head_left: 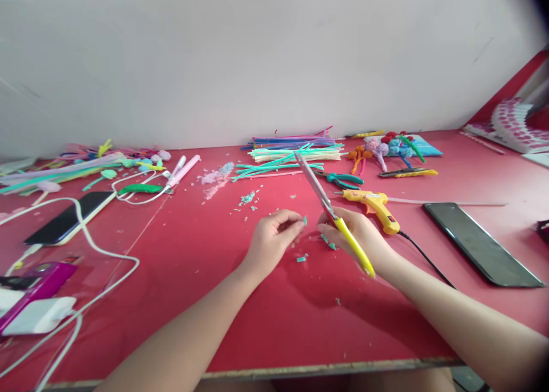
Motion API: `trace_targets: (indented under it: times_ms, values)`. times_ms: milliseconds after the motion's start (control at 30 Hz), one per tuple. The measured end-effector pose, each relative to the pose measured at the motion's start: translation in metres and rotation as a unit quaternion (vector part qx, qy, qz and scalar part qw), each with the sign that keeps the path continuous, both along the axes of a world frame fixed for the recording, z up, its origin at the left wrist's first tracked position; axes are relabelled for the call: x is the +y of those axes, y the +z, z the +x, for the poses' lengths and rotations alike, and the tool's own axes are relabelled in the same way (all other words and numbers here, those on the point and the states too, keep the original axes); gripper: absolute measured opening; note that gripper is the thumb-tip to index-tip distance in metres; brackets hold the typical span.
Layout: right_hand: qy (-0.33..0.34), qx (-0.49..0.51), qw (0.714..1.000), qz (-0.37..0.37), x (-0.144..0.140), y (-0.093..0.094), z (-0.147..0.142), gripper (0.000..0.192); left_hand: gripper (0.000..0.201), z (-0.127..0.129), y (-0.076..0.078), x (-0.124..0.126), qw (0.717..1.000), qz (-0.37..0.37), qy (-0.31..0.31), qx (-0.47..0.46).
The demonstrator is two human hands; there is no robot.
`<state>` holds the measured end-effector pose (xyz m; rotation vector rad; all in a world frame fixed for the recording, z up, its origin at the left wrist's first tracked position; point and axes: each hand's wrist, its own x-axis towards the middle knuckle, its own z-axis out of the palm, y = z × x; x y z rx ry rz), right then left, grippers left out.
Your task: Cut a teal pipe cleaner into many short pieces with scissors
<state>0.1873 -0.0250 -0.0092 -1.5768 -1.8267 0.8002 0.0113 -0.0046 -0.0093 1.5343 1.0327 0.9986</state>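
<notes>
My left hand (277, 236) is closed in a pinch, with a tiny teal piece of pipe cleaner (305, 220) showing at its fingertips. Just to the right, my right hand (358, 238) is wrapped around scissors with a yellow handle (354, 247), their blades (315, 183) pointing up and away from me. How far the blades are apart cannot be made out. On the table below lie short teal snippets (301, 259), one between the hands and several under my right hand. Beyond my left hand sits a small heap of teal fluff (247, 198).
Bundled pipe cleaners (295, 152) lie at the back of the red table (171, 300). Right are pliers (345, 180), a yellow glue gun (377, 206) with cord, a phone (480, 243) and fuzzy flowers (377, 150). Left are another phone (71, 218), white cables (128, 258) and a purple power strip (47, 289).
</notes>
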Motion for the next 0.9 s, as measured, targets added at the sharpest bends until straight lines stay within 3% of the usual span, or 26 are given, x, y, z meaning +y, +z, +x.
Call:
trace_targets:
  times_ms: [100, 267, 400, 567, 667, 733, 900]
  values:
    - [0.013, 0.07, 0.997, -0.021, -0.002, 0.004, -0.002, 0.014, 0.01, 0.003, -0.001, -0.005, 0.997, 0.038, -0.032, 0.053]
    - [0.01, 0.051, 0.997, -0.052, -0.004, 0.007, -0.005, 0.012, 0.013, 0.006, -0.002, -0.01, 0.992, 0.058, -0.071, 0.082]
    - [-0.008, 0.038, 0.999, -0.025, -0.002, 0.007, -0.001, 0.01, 0.011, 0.002, -0.004, -0.003, 0.99, 0.091, -0.02, 0.104]
    - [-0.084, -0.139, 0.985, 0.064, 0.011, 0.003, 0.012, 0.019, 0.028, -0.01, -0.012, 0.012, 0.971, 0.141, 0.041, 0.187]
    - [-0.091, -0.234, 0.965, 0.074, 0.018, 0.001, 0.018, 0.023, 0.014, -0.013, -0.015, 0.015, 0.963, 0.145, 0.05, 0.222]
    - [-0.081, -0.273, 0.957, 0.055, 0.02, 0.001, 0.02, 0.024, 0.003, -0.013, -0.015, 0.014, 0.967, 0.13, 0.025, 0.219]
    - [-0.059, -0.33, 0.942, 0.023, 0.023, 0.002, 0.025, 0.028, 0.006, -0.014, -0.009, 0.007, 0.956, 0.123, -0.113, 0.241]
